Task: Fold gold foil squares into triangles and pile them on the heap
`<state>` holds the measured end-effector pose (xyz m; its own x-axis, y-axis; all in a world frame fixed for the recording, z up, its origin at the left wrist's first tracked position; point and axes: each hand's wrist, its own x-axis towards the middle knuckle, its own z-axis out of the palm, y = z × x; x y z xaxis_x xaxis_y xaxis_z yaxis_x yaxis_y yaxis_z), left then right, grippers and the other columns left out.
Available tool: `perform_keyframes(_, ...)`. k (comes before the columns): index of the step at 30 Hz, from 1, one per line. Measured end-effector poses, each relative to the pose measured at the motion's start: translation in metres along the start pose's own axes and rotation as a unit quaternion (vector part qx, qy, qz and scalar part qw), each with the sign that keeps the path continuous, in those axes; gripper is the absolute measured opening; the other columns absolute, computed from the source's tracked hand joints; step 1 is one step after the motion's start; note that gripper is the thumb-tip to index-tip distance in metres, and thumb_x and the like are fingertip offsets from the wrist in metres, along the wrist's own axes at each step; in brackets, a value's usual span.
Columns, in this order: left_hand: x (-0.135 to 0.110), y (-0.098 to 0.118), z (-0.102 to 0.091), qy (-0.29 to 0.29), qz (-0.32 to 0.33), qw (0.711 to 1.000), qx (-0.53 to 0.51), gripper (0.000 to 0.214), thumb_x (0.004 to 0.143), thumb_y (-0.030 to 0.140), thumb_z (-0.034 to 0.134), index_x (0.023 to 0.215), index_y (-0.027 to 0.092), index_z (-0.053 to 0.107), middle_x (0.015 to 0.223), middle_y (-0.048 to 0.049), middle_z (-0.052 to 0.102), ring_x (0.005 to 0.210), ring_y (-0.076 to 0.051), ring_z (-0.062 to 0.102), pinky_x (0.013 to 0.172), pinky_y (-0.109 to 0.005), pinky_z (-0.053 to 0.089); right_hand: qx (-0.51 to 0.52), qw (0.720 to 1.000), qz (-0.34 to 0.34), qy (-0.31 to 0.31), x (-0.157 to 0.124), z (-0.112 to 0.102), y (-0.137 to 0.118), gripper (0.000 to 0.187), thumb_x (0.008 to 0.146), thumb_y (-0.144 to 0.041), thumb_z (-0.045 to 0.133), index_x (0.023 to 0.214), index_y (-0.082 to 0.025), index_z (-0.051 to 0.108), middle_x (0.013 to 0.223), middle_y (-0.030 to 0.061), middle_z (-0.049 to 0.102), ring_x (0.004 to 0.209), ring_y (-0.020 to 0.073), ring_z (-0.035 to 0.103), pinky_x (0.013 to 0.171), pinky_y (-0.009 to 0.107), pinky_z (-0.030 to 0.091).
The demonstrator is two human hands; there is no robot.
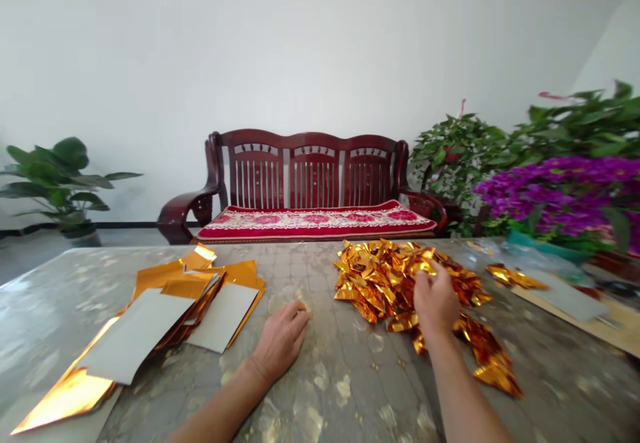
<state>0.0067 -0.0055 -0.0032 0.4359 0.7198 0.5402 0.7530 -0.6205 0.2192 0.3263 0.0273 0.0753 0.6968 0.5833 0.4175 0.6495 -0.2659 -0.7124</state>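
A loose heap of crumpled gold foil pieces [385, 283] lies on the mottled grey tabletop [345, 390], right of centre. My right hand [436, 300] is on the heap's near side, its fingers curled into the foil. I cannot tell whether it grips a piece. A strip of the foil [493, 356] trails toward me beside that wrist. My left hand [283, 340] rests palm down on the table with its fingers closed, holding nothing. To its left lies a fanned stack of gold foil sheets with grey card sheets [223, 316].
A smaller bunch of gold foil [515, 278] and a grey card [565, 298] lie on a tan board at the table's right. Beyond the far edge stand a dark wooden bench [310, 176] with a red cushion, potted plants and purple flowers [560, 193].
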Motion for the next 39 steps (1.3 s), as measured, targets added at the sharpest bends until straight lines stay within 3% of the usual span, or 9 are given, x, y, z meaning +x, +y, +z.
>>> perform_keyframes(4,0.001,0.002,0.000,-0.024,-0.012,1.000,0.000,0.019,0.093,0.015,0.044,0.098,0.022,0.060,0.101,-0.0037,0.062,0.088,-0.015,0.060,0.080,-0.026,0.050,-0.018,1.000,0.015,0.020,0.007,-0.005,0.008,0.052,0.088,-0.037,0.043,0.134,-0.017,0.057,0.094,0.0132,0.074,0.081,0.0307,0.066,0.069,0.038,0.042)
perform_keyframes(6,0.002,0.002,0.000,-0.020,-0.014,1.000,0.001,0.018,0.093,0.015,0.044,0.098,0.023,0.060,0.100,-0.0033,0.061,0.088,-0.015,0.060,0.079,-0.026,0.050,0.014,0.999,-0.022,0.031,0.000,0.001,0.004,0.050,0.089,-0.035,0.041,0.131,-0.018,0.060,0.092,0.0115,0.074,0.082,0.0300,0.066,0.071,0.038,0.043)
perform_keyframes(8,0.002,0.002,0.000,-0.016,-0.011,1.000,0.001,0.018,0.093,0.015,0.045,0.100,0.023,0.060,0.100,-0.0033,0.062,0.088,-0.015,0.060,0.079,-0.026,0.049,0.062,0.993,-0.099,0.014,-0.016,0.011,-0.004,0.049,0.089,-0.036,0.039,0.128,-0.017,0.062,0.090,0.0102,0.075,0.085,0.0290,0.067,0.074,0.037,0.046)
perform_keyframes(12,0.000,0.002,0.000,-0.001,-0.025,1.000,0.001,0.021,0.092,0.015,0.046,0.104,0.023,0.061,0.099,-0.0032,0.063,0.091,-0.016,0.060,0.082,-0.027,0.048,0.104,0.952,-0.266,-0.112,-0.062,0.037,-0.017,0.043,0.091,-0.040,0.040,0.117,-0.020,0.068,0.096,0.0097,0.076,0.088,0.0264,0.070,0.079,0.035,0.050)
perform_keyframes(17,0.000,-0.009,-0.008,0.031,-0.105,0.994,0.022,0.022,0.090,0.013,0.049,0.104,0.024,0.063,0.101,-0.0031,0.064,0.097,-0.019,0.059,0.087,-0.031,0.047,0.086,0.880,-0.388,-0.261,-0.104,0.067,-0.015,0.034,0.091,-0.029,0.042,0.108,-0.026,0.071,0.106,0.0055,0.076,0.095,0.0235,0.071,0.082,0.034,0.053)
perform_keyframes(22,-0.001,-0.044,-0.041,0.014,-0.280,0.955,0.091,0.027,0.084,0.009,0.054,0.107,0.019,0.064,0.106,-0.0071,0.063,0.107,-0.021,0.057,0.095,-0.033,0.043,0.051,0.869,-0.389,-0.303,-0.106,0.077,-0.012,0.033,0.090,-0.024,0.042,0.105,-0.023,0.071,0.106,0.0067,0.076,0.098,0.0238,0.071,0.086,0.036,0.054)
perform_keyframes(26,-0.003,-0.072,-0.068,-0.093,-0.377,0.903,0.183,0.029,0.089,0.021,0.055,0.116,0.015,0.061,0.120,-0.0137,0.059,0.116,-0.025,0.054,0.098,-0.035,0.041,0.054,0.866,-0.387,-0.313,-0.103,0.080,-0.013,0.033,0.089,-0.023,0.041,0.102,-0.023,0.072,0.105,0.0066,0.075,0.099,0.0231,0.071,0.088,0.036,0.053)
perform_keyframes(33,-0.002,-0.090,-0.077,-0.158,-0.397,0.884,0.191,0.028,0.088,0.028,0.060,0.108,0.010,0.065,0.115,-0.0170,0.064,0.111,-0.027,0.061,0.092,-0.032,0.046,0.072,0.859,-0.388,-0.327,-0.102,0.082,-0.011,0.033,0.090,-0.024,0.041,0.102,-0.023,0.071,0.104,0.0063,0.075,0.099,0.0230,0.069,0.089,0.036,0.051)
perform_keyframes(39,0.001,-0.089,-0.071,-0.178,-0.396,0.877,0.205,0.030,0.095,0.017,0.040,0.105,0.010,0.068,0.110,-0.0190,0.067,0.104,-0.026,0.067,0.084,-0.033,0.051,0.083,0.856,-0.394,-0.325,-0.101,0.080,-0.011,0.031,0.089,-0.024,0.043,0.100,-0.023,0.072,0.101,0.0053,0.075,0.096,0.0218,0.069,0.087,0.035,0.051)
